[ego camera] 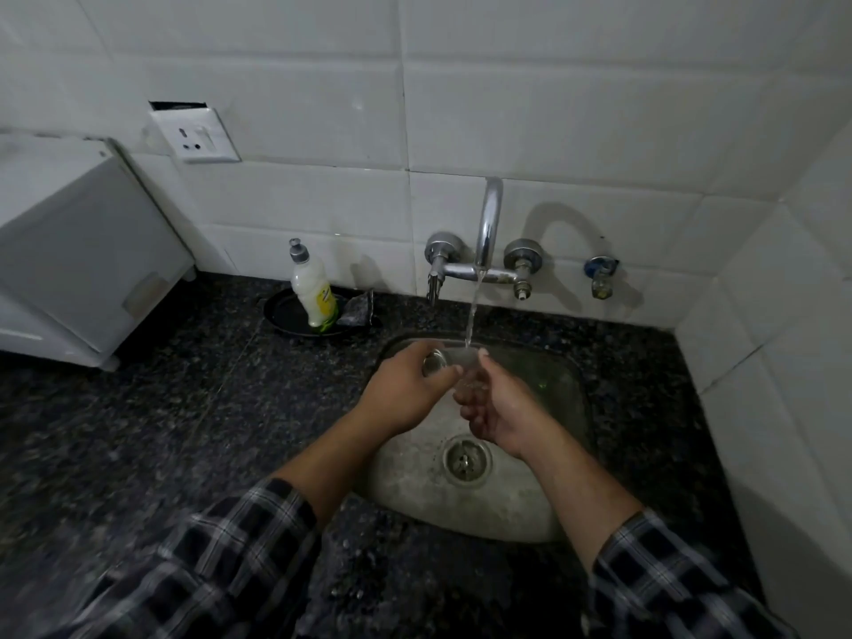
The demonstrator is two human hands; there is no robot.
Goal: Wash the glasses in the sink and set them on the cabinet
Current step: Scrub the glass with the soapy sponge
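sleeves (221, 560) nearest | left hand (405, 385), right hand (500, 410) grip glass (452, 361) | over sink (461, 518), off its rim

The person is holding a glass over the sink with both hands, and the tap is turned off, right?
Not quite. The tap is on: the head view shows water running from its spout down onto the glass. The rest is right: the left hand and the right hand both hold the glass over the sink.

light dim, from the left | tap (488, 223) throws arched shadow rightward on tiles (599, 131) | soft sheen on sink (405, 468) | edges bow, corners darken | sleeves (207, 560) at bottom blurred
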